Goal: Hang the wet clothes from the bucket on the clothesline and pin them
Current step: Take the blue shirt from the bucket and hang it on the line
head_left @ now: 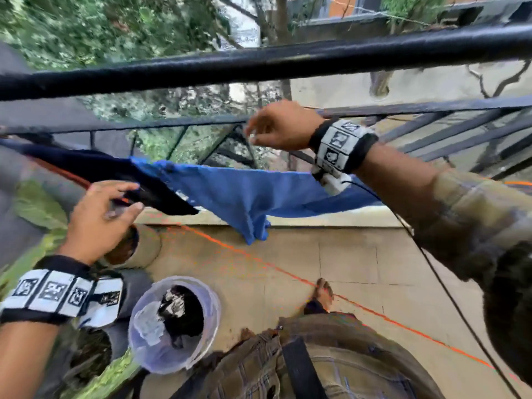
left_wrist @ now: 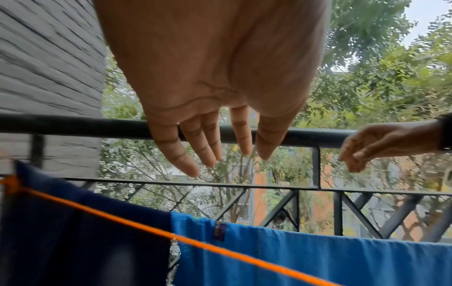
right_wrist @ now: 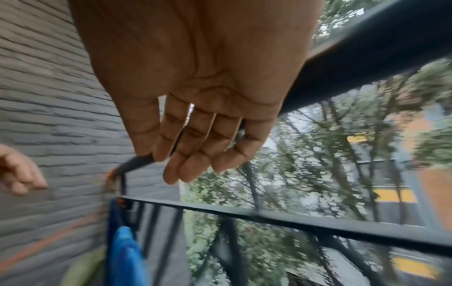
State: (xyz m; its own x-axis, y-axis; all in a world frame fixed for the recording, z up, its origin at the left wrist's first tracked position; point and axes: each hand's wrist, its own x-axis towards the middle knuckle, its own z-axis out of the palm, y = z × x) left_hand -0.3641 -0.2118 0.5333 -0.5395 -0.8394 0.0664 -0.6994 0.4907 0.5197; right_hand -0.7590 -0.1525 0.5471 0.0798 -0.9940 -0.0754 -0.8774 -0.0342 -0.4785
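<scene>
Beige tiled floor [head_left: 359,263] carries the clear bucket [head_left: 172,323] of dark clothes; above it the orange clothesline [left_wrist: 220,246] bears navy garment [left_wrist: 73,241] and blue cloth [left_wrist: 318,257]. Left hand [head_left: 100,217] and right hand [head_left: 279,128] hover loosely spread, empty, before the black railing [head_left: 259,61].

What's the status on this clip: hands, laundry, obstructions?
Left hand and right hand open, empty. Dark garment and blue cloth over orange line. More in bucket. Nothing blocking.
</scene>
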